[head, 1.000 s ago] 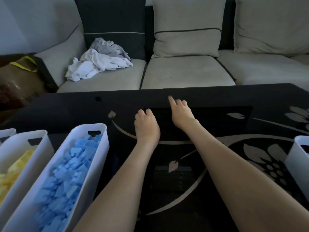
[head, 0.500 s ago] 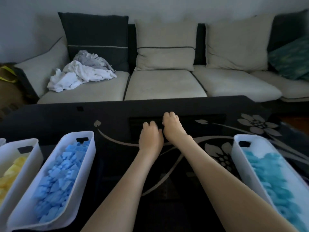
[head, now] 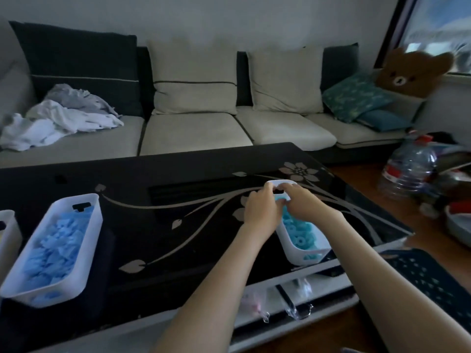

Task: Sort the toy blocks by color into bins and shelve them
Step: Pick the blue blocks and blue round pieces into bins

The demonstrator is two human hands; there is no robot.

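Left hand [head: 260, 210], right hand [head: 304, 203], gripping white bin [head: 288, 247]

Both bare forearms reach forward and converge, so the hands sit side by side, almost touching. The left hand [head: 262, 208] is turned back-up, its fingers curled over the far rim of a bin [head: 300, 256]. Just to its right, the right hand [head: 304, 202] curls its fingers over the same rim.
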